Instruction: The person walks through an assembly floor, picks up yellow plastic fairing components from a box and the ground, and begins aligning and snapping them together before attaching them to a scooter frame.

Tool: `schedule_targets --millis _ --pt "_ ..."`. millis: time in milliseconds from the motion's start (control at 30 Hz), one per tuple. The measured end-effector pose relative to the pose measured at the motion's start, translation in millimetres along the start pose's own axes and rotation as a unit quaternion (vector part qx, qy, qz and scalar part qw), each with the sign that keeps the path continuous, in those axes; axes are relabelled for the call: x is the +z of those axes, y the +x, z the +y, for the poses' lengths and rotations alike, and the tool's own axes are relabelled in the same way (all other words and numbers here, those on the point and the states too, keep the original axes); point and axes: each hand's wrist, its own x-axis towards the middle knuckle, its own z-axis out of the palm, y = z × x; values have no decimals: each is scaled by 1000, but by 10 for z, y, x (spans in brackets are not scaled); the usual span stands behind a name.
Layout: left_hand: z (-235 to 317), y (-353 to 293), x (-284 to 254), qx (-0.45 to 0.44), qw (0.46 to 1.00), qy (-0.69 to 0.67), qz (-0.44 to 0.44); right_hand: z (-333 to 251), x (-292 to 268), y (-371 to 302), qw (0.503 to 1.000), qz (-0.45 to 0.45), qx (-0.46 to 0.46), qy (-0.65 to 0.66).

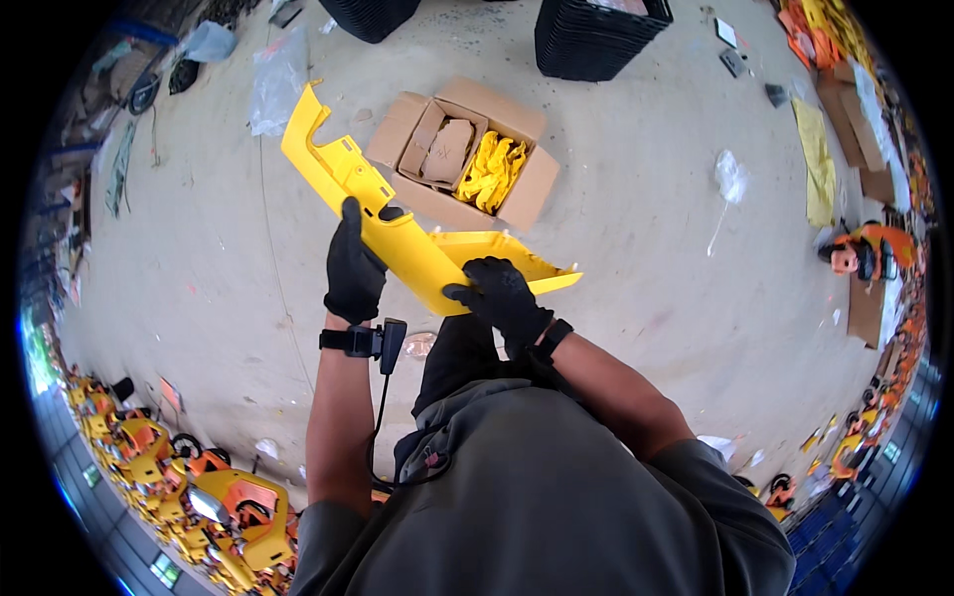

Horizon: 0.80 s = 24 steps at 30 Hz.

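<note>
Our black-gloved left hand (355, 266) is gripping the side and our black-gloved right hand (507, 300) is pinching the bend of the yellow plastic panel (402, 243) before us. We're guessing it's light, stiff, slippery; we're trusting its edges.

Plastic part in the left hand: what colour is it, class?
Yellow; the plastic part shows best in the head view.
</note>
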Motion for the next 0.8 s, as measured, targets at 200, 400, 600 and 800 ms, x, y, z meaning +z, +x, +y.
schedule_targets --millis 200,400,600,800 --pt "261 -306 -7 5 1000 11 3 -203 363 -132 999 30 18 22" --pt "165 -131 -693 -5 993 114 42 117 573 -42 999 27 29 18" --pt "447 73 -1202 -18 991 103 79 426 626 -19 948 61 287 125" --pt "423 494 -1653 -56 986 146 65 576 631 352 891 132 370 227"
